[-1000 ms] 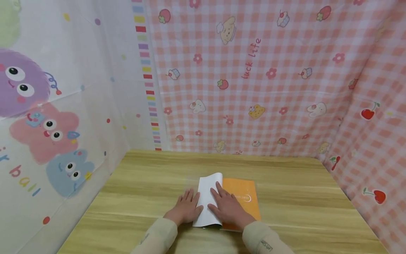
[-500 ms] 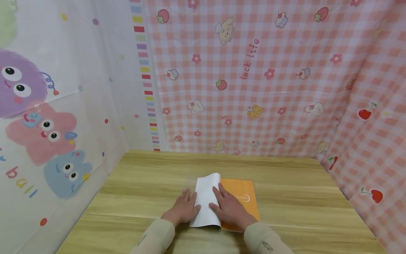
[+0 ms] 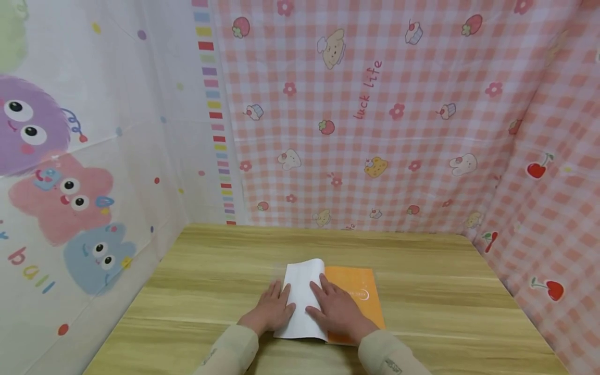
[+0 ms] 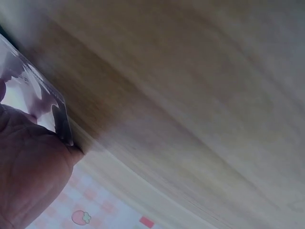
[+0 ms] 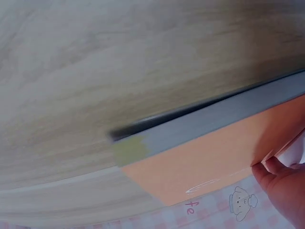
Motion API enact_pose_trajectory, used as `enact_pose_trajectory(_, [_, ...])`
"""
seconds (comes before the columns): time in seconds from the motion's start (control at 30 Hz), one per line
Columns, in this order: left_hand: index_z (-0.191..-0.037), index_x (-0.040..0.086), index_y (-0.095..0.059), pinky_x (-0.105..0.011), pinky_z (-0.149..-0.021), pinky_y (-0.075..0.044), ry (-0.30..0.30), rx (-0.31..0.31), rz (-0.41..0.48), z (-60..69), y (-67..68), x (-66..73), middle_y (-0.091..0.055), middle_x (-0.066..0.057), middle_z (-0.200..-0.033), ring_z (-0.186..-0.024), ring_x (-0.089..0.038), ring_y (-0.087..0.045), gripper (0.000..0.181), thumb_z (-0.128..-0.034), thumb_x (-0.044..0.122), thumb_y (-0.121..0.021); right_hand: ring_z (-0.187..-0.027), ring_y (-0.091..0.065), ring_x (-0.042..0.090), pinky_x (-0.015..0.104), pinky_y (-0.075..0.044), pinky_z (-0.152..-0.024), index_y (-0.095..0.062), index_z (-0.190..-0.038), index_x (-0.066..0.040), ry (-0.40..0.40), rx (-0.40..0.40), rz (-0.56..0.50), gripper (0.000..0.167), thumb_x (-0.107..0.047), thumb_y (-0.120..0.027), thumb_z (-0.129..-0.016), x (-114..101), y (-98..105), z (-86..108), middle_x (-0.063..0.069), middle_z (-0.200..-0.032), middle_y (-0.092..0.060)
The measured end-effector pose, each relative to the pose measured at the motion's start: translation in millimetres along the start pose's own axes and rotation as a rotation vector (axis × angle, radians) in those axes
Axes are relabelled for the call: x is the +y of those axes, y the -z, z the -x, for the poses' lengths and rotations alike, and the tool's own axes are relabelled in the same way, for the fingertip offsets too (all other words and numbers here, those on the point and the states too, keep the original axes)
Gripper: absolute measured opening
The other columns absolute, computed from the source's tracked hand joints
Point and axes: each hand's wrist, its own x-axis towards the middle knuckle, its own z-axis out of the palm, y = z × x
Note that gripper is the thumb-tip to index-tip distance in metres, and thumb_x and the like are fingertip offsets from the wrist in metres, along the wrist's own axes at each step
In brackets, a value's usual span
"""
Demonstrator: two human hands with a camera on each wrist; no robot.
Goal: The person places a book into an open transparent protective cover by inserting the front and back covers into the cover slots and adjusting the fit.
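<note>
A book or booklet lies on the table with a white sheet turned over to the left and an orange page or cover at the right. My left hand rests with fairly straight fingers on the white sheet's left edge. Across the fold my right hand presses with spread fingers. In the left wrist view, my left hand is beside a shiny clear edge. The right wrist view shows my right hand touching the orange surface near its far edge.
The wood-patterned table extends around the book. Behind it hangs a pink checked cloth with small drawings; a white cloth with cartoon figures hangs at the left.
The white sheet has shifted left and lies lower at its left side. My right hand has slid slightly down and left, while my left hand has barely moved.
</note>
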Motion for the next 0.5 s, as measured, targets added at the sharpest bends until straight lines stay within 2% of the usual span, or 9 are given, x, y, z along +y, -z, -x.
enact_pose_trajectory(0.13, [-0.152, -0.005, -0.031, -0.058, -0.116, -0.016, -0.008, -0.003, 0.008, 1.1, 1.1, 0.8, -0.017, -0.032, -0.158, -0.147, -0.045, -0.012, 0.062, -0.1043, 0.034, -0.041, -0.133, -0.043, 0.042, 0.056, -0.039, -0.104, -0.039, -0.153, -0.011, -0.017, -0.021, 0.02, 0.07, -0.058, -0.042, -0.101, -2.5, 1.0, -0.1, 0.02, -0.159, -0.027])
enact_pose_trajectory(0.27, [-0.152, -0.005, -0.029, -0.058, -0.116, -0.016, -0.006, -0.007, 0.01, 1.1, 3.3, 1.6, -0.017, -0.032, -0.158, -0.147, -0.045, -0.012, 0.064, -0.1035, 0.035, -0.042, -0.137, -0.039, 0.04, 0.059, -0.035, -0.106, -0.039, -0.152, -0.008, -0.01, -0.018, -0.015, 0.069, -0.053, -0.044, -0.101, -4.0, 5.2, 1.8, 0.02, -0.159, -0.028])
enact_pose_trajectory(0.37, [-0.152, -0.006, -0.029, -0.058, -0.116, -0.017, -0.005, 0.022, 0.012, -2.7, 0.7, -2.6, -0.017, -0.032, -0.157, -0.147, -0.045, -0.012, 0.067, -0.103, 0.037, -0.043, -0.14, -0.036, 0.037, 0.06, -0.032, -0.108, -0.037, -0.153, -0.007, -0.004, -0.02, -0.035, 0.068, -0.052, -0.044, -0.102, -4.5, 6.9, 3.1, 0.019, -0.159, -0.028])
enact_pose_trajectory(0.5, [-0.151, -0.006, -0.03, -0.058, -0.116, -0.016, 0.005, 0.043, 0.022, -6.4, -3.2, -7.5, -0.016, -0.033, -0.157, -0.147, -0.046, -0.01, 0.068, -0.1029, 0.04, -0.043, -0.141, -0.035, 0.035, 0.059, -0.032, -0.109, -0.035, -0.154, -0.01, -0.004, -0.045, -0.006, 0.071, -0.057, -0.039, -0.102, -3.8, 4.4, 1.6, 0.017, -0.16, -0.026])
